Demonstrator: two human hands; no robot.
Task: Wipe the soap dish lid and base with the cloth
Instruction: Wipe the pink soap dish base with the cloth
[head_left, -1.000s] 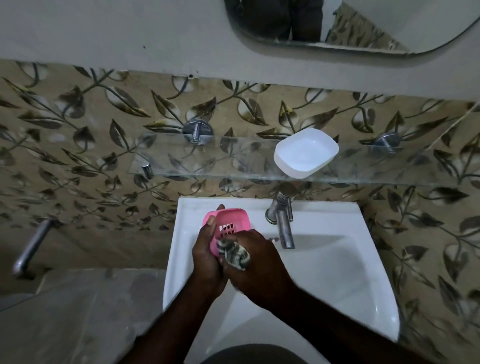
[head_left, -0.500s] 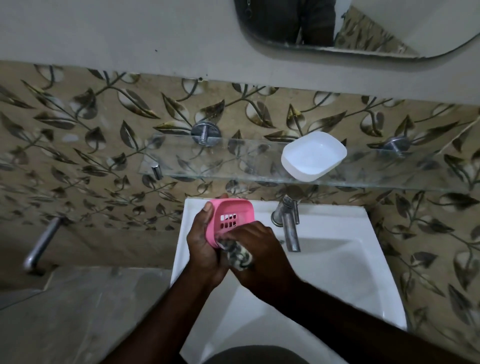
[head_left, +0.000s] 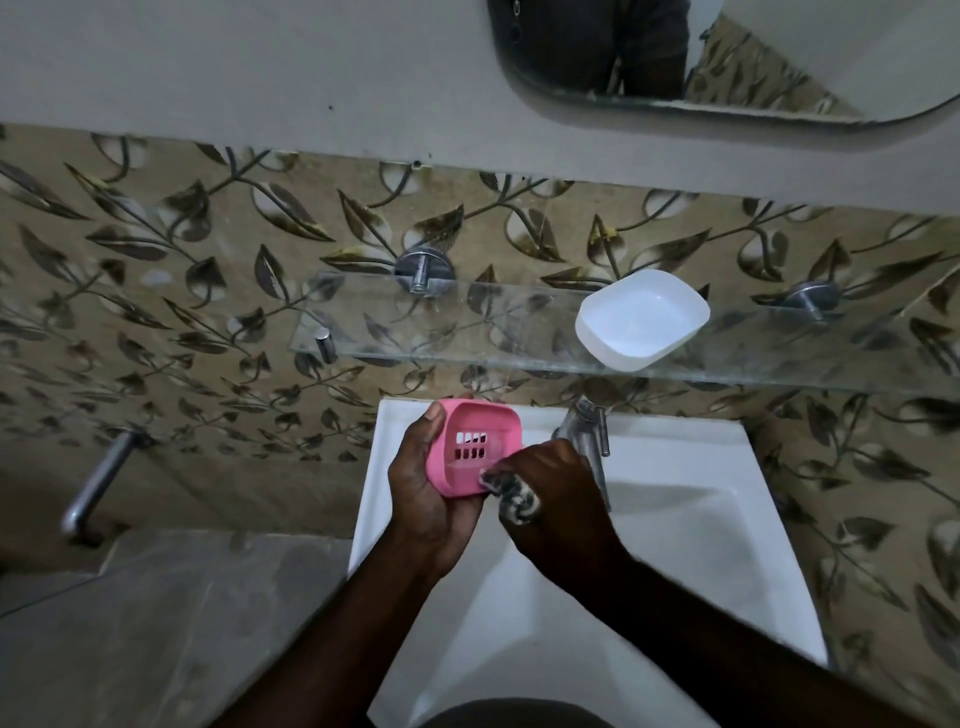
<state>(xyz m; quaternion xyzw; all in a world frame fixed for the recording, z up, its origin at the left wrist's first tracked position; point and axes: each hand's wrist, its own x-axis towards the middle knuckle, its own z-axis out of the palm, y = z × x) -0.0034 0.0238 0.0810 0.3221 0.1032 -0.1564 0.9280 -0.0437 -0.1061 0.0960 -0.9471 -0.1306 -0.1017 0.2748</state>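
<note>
My left hand (head_left: 423, 493) grips a pink slotted soap dish part (head_left: 475, 444) over the left side of the white sink (head_left: 701, 545), its hollow side facing me. My right hand (head_left: 558, 499) holds a bunched dark-and-pale cloth (head_left: 514, 493) and presses it against the pink part's lower right corner. The white soap dish part (head_left: 641, 318) lies open side up on the glass shelf (head_left: 441, 332), to the upper right of both hands.
A metal tap (head_left: 589, 441) stands just behind my right hand. The glass shelf hangs on two metal wall brackets (head_left: 423, 270) above the sink. A mirror (head_left: 779, 57) is at the top right. A metal pipe (head_left: 98, 483) juts from the wall at left.
The pink part has been tilted so more of its slotted inside shows. The cloth in my right hand has slid down and right to its lower right corner.
</note>
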